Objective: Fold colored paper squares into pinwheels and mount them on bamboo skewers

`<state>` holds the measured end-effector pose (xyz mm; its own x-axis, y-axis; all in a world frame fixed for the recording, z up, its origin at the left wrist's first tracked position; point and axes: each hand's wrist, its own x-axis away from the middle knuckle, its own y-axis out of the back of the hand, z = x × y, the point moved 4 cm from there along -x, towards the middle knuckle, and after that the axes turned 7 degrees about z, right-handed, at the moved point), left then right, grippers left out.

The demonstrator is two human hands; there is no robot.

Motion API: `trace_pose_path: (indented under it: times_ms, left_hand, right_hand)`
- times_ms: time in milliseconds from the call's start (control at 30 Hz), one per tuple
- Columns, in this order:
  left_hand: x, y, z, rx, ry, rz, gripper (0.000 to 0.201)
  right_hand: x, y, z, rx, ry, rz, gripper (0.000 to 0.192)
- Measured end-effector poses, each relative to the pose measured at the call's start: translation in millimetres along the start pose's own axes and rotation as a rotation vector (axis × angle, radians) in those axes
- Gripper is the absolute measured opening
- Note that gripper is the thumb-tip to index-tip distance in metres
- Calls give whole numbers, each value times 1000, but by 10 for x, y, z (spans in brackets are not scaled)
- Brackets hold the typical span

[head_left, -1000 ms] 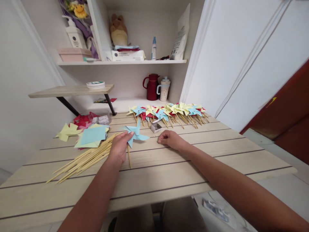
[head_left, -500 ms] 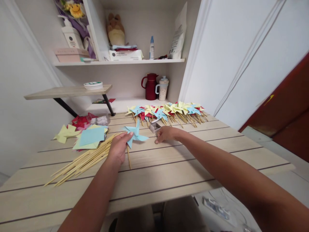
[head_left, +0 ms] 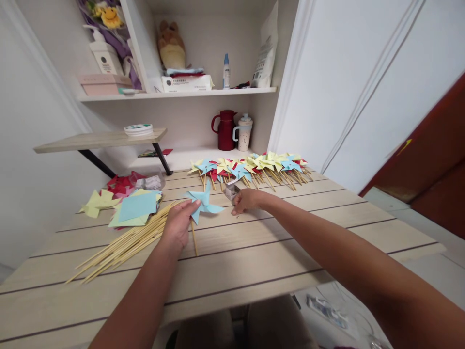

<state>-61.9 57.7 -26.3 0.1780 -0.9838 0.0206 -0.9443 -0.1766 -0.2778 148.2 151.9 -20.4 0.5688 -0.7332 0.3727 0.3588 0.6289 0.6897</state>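
A: And the left hand: how far closed?

B: Closed in a pinch, with the thumb laid across the front of one blade. Holding a light-blue pinwheel.

A: Held where, exactly?

B: Over the middle of the slatted table, between a bundle of thin sticks on the left and a small clear box on the right. Below the blades, a wooden stick slanting down toward the near edge.

A: And the right hand?

B: Stretched forward to the near right side of the small clear box, seemingly touching it. Mostly curled, with the thumb and forefinger close together. Cannot tell whether pinching anything. Just below the fingertips, a tiny pale piece on the boards, too small to make out.

A: And farther left?

B: Behind the bundle, a stack of paper sheets with a blue one on top. Beside it, a yellow folded paper. Farther back, red paper next to a clear container.

A: And toward the back?

B: To the right, a crowded row of pinwheels in yellow, blue and red, with most sticks pointing nearward. Beyond these, a dark-red jug next to a speckled cup.
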Motion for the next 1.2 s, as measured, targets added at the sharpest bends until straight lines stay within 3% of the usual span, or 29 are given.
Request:
trace_pose_path:
  times_ms: [333, 533, 800, 1000, 1200]
  left_hand:
    - [-23, 18, 29, 4, 8, 2, 37]
    - [-53, 62, 91, -33, -19, -44, 36]
    - [45, -18, -62, -171, -196, -70, 18]
    - [84, -125, -148, -292, -391, -19, 10]
    - [52, -94, -49, -172, -281, -14, 17]
  right_hand:
    - [191, -101, -178, -96, 107, -110, 35]
    - [202, -188, -296, -276, 182, -155, 30]
    - [293, -183, -309, -488, 180, -243, 25]
    - [340, -174, -157, -539, 172, -324, 35]
    - [430, -301, 261, -625, 337, -291, 63]
